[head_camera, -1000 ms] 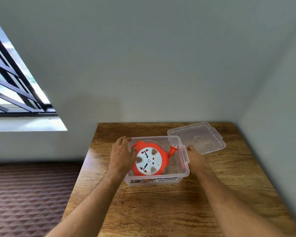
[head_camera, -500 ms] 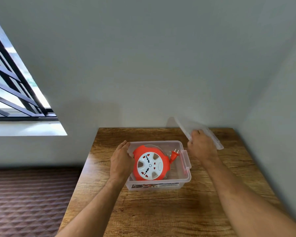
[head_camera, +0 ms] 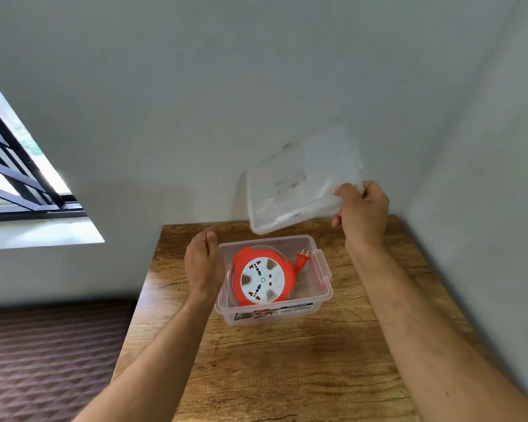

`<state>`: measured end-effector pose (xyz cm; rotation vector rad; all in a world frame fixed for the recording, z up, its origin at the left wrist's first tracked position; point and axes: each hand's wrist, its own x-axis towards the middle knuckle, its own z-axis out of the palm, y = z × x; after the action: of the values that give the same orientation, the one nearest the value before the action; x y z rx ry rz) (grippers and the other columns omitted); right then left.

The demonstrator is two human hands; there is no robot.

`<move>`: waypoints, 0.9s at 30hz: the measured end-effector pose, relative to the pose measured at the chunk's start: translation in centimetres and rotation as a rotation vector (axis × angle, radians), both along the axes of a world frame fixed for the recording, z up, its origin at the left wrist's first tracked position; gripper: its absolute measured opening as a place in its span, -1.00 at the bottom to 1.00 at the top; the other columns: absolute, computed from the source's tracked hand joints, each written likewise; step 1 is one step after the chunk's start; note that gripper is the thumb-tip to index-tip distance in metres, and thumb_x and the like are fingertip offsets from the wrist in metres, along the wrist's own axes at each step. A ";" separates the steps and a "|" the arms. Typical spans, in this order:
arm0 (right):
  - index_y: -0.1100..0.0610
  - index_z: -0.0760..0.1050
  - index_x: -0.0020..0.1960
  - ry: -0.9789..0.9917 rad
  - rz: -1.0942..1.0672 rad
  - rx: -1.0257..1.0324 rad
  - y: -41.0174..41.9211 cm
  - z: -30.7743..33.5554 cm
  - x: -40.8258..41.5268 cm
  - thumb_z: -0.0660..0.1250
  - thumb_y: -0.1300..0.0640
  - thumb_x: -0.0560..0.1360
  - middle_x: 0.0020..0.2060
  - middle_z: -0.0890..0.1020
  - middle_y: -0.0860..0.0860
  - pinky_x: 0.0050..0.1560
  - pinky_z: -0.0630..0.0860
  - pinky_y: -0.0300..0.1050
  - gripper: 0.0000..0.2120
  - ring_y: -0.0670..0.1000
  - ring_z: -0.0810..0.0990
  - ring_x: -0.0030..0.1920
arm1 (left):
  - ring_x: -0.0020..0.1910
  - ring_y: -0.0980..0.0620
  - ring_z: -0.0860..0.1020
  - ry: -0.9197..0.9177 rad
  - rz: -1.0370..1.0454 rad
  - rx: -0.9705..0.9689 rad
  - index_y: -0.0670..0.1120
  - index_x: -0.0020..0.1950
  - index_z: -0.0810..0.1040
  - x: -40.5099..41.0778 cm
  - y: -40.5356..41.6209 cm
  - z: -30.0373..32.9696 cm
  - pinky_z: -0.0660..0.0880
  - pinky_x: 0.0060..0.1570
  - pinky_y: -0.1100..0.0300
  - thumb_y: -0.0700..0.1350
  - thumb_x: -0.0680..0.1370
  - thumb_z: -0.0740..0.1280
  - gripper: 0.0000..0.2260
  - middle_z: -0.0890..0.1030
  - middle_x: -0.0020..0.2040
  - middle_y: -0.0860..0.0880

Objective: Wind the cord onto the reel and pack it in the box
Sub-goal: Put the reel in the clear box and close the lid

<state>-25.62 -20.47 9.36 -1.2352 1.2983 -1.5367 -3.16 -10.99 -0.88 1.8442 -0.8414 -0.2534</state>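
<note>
An orange and white cord reel (head_camera: 262,277) lies flat inside a clear plastic box (head_camera: 325,292) on the wooden table (head_camera: 287,360). Its orange plug (head_camera: 302,260) sticks up at the reel's right side. My right hand (head_camera: 361,213) grips the clear lid (head_camera: 299,181) by its right edge and holds it tilted in the air above and behind the box. My left hand (head_camera: 203,263) rests flat against the box's left wall, fingers together and holding nothing.
The table stands in a corner, with grey walls close behind and on the right. A barred window (head_camera: 16,178) and its sill are to the left. Dark patterned floor (head_camera: 43,354) lies left of the table.
My right hand has taken the lid off the table and lifted it up and rightward above the box. My left hand has slid from the reel to the box's left side.
</note>
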 end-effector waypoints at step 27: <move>0.23 0.63 -0.02 0.855 0.326 0.610 -0.4 -6.7 -1.5 0.50 0.26 0.44 -0.24 0.68 0.11 -0.40 0.64 -0.09 -0.87 0.05 0.70 -0.38 | -0.06 -0.07 0.72 0.451 -0.128 0.281 -0.12 0.20 0.63 2.6 3.5 -0.3 0.68 -0.26 0.06 -0.17 0.50 0.51 -0.73 0.73 0.02 -0.08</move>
<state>-27.15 -20.84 2.67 -1.6190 1.7801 -0.2856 -0.57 -7.49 -1.21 1.8839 -0.6274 -0.8711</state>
